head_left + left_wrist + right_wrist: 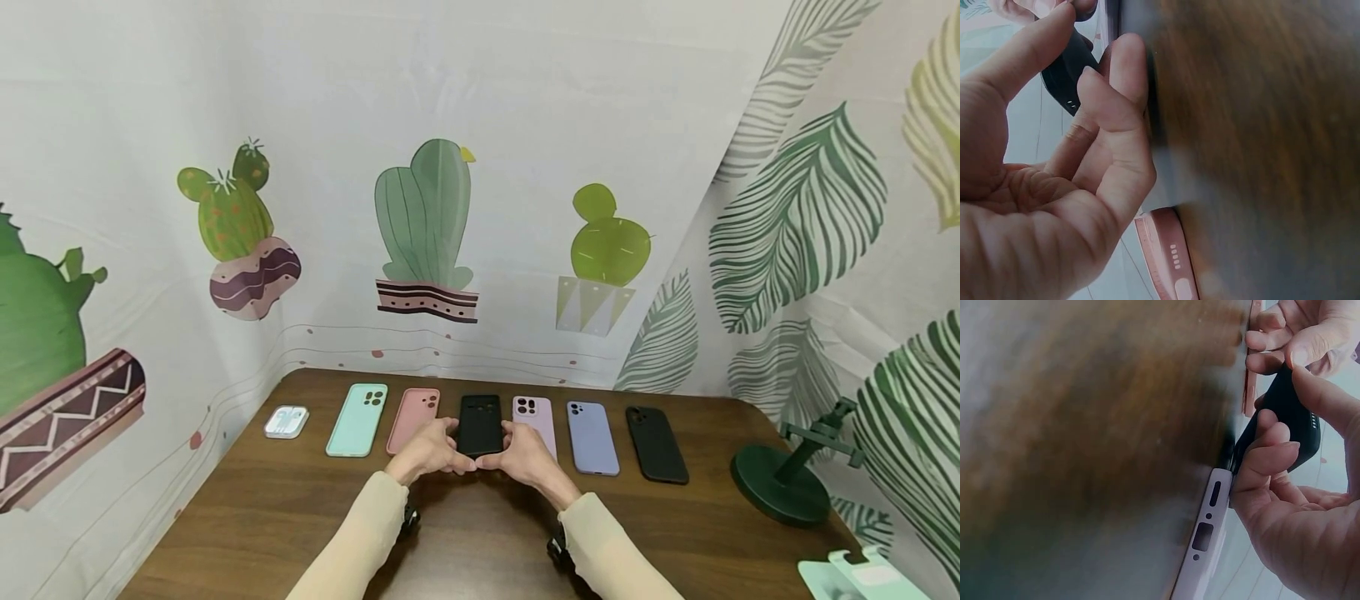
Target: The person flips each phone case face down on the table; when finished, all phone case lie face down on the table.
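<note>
A black phone case is held by its sides at the middle of a row of cases, its near end tipped up off the table in the right wrist view. My left hand grips its left side and my right hand its right, the thumbs meeting at the near edge. A pink phone case lies just left, partly behind the left hand. A pale lilac phone case lies just right, its lower part covered by the right hand; its port end shows in the right wrist view.
Left along the row are a mint phone case and a clear box of earphones. To the right lie a periwinkle phone case and a dark phone case. A green stand and a mint holder occupy the right side.
</note>
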The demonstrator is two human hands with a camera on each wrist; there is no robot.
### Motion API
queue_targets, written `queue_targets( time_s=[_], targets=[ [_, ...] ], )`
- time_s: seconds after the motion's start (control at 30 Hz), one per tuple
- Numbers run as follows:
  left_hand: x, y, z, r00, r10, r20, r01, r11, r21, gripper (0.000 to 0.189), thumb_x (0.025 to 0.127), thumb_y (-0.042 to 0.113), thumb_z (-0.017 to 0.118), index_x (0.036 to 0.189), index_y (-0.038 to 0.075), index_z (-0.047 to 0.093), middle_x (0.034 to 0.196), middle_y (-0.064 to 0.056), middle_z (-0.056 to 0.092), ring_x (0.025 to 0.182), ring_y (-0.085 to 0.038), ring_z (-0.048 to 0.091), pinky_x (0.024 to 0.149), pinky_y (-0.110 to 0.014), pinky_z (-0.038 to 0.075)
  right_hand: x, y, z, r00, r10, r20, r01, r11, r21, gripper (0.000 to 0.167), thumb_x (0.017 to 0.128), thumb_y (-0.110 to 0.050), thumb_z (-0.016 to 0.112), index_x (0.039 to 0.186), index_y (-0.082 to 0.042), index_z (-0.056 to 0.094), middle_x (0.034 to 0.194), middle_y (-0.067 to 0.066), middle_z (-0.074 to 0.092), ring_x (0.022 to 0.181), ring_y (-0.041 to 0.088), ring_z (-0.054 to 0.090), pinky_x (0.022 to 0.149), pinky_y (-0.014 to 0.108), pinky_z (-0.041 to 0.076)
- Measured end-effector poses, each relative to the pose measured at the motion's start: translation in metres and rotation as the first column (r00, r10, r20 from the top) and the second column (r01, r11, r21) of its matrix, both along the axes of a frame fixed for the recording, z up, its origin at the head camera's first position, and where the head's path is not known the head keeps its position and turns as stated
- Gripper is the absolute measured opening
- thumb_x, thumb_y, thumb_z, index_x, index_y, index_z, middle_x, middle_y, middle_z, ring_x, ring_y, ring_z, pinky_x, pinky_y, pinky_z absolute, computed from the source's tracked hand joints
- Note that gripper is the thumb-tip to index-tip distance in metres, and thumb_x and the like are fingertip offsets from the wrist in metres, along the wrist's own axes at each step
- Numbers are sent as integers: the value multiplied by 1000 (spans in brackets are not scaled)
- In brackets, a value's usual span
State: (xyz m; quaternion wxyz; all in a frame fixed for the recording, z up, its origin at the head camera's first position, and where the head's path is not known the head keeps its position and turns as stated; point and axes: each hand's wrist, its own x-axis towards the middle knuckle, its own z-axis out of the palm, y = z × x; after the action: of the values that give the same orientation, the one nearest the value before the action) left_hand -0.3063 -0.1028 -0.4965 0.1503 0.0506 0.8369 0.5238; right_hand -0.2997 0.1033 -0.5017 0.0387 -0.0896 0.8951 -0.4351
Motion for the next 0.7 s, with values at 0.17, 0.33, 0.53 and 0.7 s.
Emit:
queue_targets(
  time_s=[0.17, 0.33, 0.53, 0.7],
  targets=[
    [1, -1, 1, 1000, -2, -24, 2, 1000, -26, 97, 78, 1, 95, 157, -15, 42, 106, -19, 70, 73, -17, 72, 67, -29, 60, 1, 2, -1, 1000, 0, -10, 0, 1000, 7, 97, 79, -24, 98, 152, 18, 50, 123, 28, 74, 104, 26, 66, 96, 48, 60],
    [2, -1, 2, 999, -4, -43, 2, 999, -47, 89, 78, 4, 96, 151, -16, 49, 113, -21, 70, 77, -18, 69, 68, -29, 60, 4, 4, -1, 1000, 10, -23, -9, 1000, 22, 94, 80, -22, 97, 151, 18, 50, 110, 20, 74, 93, 22, 63, 85, 39, 58],
    [2, -2, 1, 999, 6, -47, -9, 998, -57, 81, 78, 3, 96, 146, -17, 56, 113, -19, 68, 87, -19, 64, 73, -28, 60, 7, 6, 0, 1000, 17, -26, -17, 1000, 7, 89, 82, -20, 96, 151, 17, 52, 93, 8, 70, 79, 15, 59, 72, 28, 50],
    [4, 0, 1, 999, 3, -40, -7, 996, -86, 83, 82, 18, 96, 147, -16, 57, 98, -10, 67, 77, -16, 60, 67, -26, 52, 9, 8, 0, 999, 26, -36, -27, 999, -31, 88, 83, -19, 94, 152, 15, 51, 88, 5, 70, 73, 13, 58, 72, 29, 50]
  ],
)
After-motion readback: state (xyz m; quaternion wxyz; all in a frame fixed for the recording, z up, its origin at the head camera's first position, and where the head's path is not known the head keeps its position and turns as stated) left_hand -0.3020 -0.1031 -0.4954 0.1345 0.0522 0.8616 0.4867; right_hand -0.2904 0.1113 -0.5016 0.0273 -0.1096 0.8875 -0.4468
